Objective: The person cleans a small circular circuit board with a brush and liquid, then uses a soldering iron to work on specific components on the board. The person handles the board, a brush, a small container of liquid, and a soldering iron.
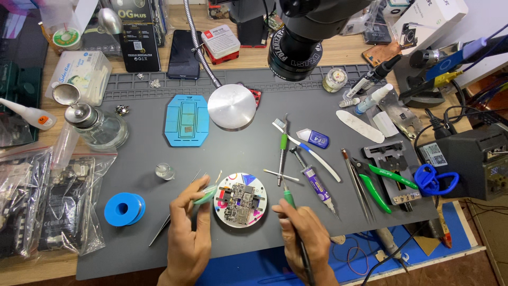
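A small circuit board [239, 202] sat clamped on a round white holder [241, 199] near the front of the grey mat [148, 228] covering the desk [338, 53]. The left hand [189, 233] was closed around a pair of tweezers [168, 221] and a pale green tool [205, 195], whose tip reached the holder's left edge. The right hand [304, 235] gripped a green-handled soldering iron [289, 197], its tip just beside the holder's right edge. A blue solder spool [124, 209] lay to the left, green-handled cutters [377, 182] and a white toothbrush [307, 150] to the right.
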